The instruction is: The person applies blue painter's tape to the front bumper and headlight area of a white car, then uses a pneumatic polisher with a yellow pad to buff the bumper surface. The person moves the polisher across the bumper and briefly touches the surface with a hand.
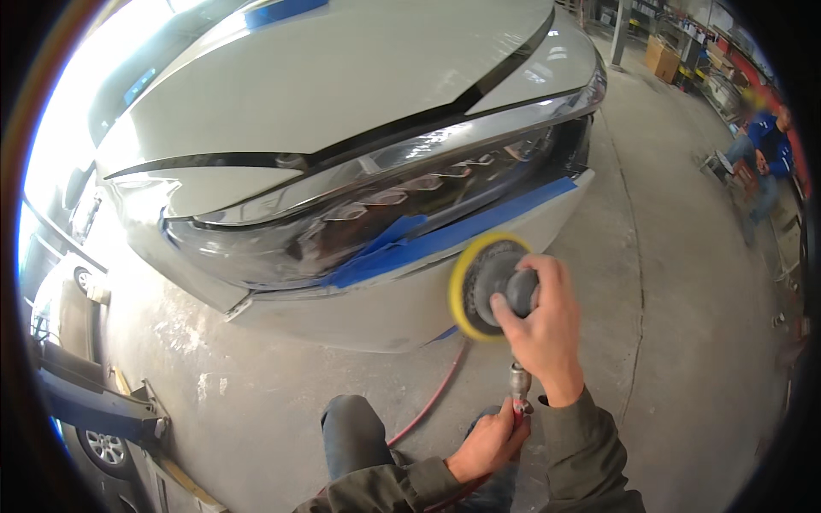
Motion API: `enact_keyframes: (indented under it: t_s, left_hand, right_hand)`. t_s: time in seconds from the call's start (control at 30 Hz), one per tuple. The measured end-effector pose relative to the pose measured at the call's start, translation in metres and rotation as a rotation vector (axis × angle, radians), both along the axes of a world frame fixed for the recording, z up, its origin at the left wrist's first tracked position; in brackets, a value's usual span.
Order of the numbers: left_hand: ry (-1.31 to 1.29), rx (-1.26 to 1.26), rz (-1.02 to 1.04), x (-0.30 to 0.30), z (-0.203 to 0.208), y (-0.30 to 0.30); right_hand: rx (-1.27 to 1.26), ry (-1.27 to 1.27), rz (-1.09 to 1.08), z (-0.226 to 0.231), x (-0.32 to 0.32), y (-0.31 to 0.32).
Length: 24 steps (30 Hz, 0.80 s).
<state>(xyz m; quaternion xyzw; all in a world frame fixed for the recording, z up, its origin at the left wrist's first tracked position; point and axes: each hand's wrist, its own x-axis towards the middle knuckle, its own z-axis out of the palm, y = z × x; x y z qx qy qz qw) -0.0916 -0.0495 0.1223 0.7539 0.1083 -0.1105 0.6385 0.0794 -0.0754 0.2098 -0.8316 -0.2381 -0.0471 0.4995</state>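
Nearest the camera: dark olive sleeves (586,457), entering at 5 and 6 o'clock. Right hand (552,329) lies between 3 and 4 o'clock; its grip is curled round the grey body of a round polisher (522,291), thumb and fingers both pressed to it. Yellow-rimmed pad (462,295) stands tilted on edge, facing the car; contact with the bumper (368,329) cannot be told. Left hand (492,445) sits at 7 o'clock from the right; its grip is closed about a red handle piece (519,406), just below a metal connector (518,380). Red hose (432,403) curves over the concrete floor (265,410) near a bent knee (355,432). Blue tape (479,222) runs at 12 o'clock from the pad, along the lower edge of the headlight (410,197). Pale hood (342,85) above, at 11 to 12. Second person (774,154), seated, between 2 and 3 o'clock. Blue metal arm (98,406) at 8.
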Motion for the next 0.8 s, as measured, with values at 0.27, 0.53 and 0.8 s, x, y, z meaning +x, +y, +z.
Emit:
enact_keyframes:
  t_s: [0.27,0.53,0.8]
  left_hand:
    - [-0.049,0.188,0.054,-0.067,-0.022,0.031]
    - [-0.109,0.246,0.044,-0.105,-0.011,0.072]
    - [-0.166,0.165,0.021,-0.1,-0.009,0.084]
  right_hand:
    - [0.094,-0.048,-0.072,-0.017,-0.055,0.024]
    - [0.151,-0.094,-0.029,-0.014,-0.12,0.06]
    - [-0.042,-0.093,0.009,0.015,-0.12,0.079]
